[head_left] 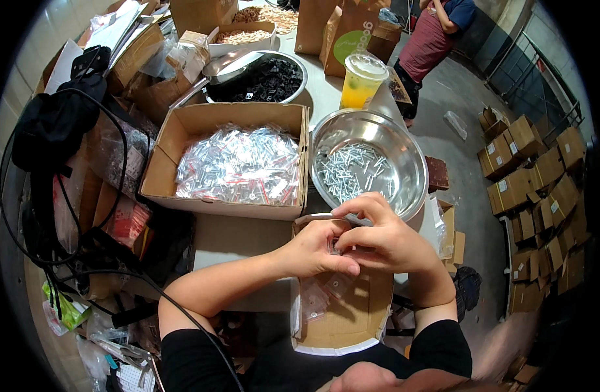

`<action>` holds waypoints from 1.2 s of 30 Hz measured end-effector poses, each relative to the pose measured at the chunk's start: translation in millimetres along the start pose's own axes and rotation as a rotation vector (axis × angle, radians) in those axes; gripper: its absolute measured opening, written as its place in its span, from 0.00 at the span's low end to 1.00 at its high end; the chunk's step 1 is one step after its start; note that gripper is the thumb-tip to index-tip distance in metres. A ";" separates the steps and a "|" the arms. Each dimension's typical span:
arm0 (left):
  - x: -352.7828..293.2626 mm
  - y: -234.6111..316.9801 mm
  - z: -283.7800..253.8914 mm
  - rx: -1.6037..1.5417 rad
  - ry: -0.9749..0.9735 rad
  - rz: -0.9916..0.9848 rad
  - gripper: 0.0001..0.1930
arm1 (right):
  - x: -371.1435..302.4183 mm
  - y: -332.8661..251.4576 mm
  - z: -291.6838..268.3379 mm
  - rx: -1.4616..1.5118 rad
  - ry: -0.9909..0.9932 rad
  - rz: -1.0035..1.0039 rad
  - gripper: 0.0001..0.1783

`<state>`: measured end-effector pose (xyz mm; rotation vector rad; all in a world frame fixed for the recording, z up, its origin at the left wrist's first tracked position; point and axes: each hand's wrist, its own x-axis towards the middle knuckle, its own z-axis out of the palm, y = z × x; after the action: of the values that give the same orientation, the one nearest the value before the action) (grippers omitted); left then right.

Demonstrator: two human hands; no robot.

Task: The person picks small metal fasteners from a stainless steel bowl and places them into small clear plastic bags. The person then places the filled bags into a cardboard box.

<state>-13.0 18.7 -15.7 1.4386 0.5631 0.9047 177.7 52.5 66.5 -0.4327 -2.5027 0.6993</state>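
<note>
Over a shallow cardboard tray [342, 330], my two hands meet. My left hand [316, 251] is closed, thumb and fingers around a small clear plastic bag [332, 245] that is mostly hidden. Curled in against it, my right hand [385, 238] has its fingertips at the bag; whatever small thing they may pinch is hidden. In the tray below lie a few flat clear bags [314, 302]. Just beyond my hands stands a steel bowl [411, 166] with loose screws [352, 171] in it. Left of that is a cardboard box [228, 207] heaped with filled clear bags [238, 163].
Farther back sits a steel bowl [303, 81] of black parts [264, 81], with a metal scoop [231, 68] on its rim. A lidded cup of yellow drink [359, 88] stands near the right edge. Black cables [124, 157] hang at left. Cartons [541, 196] and another person [434, 39] are at right.
</note>
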 end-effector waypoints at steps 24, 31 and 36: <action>-5.0 33.3 7.2 0.453 0.509 0.309 0.02 | -7.7 19.5 -8.3 0.176 0.165 0.232 0.08; -5.6 27.9 6.3 0.408 0.483 0.268 0.02 | -9.1 20.2 -2.7 0.185 0.249 0.325 0.09; -5.8 29.3 8.0 0.399 0.457 0.268 0.03 | -7.8 18.3 -9.6 0.396 0.053 0.231 0.10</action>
<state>-15.3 6.5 12.7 1.6975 0.9455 1.4104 192.4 68.0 60.6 -0.5862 -2.2100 1.2263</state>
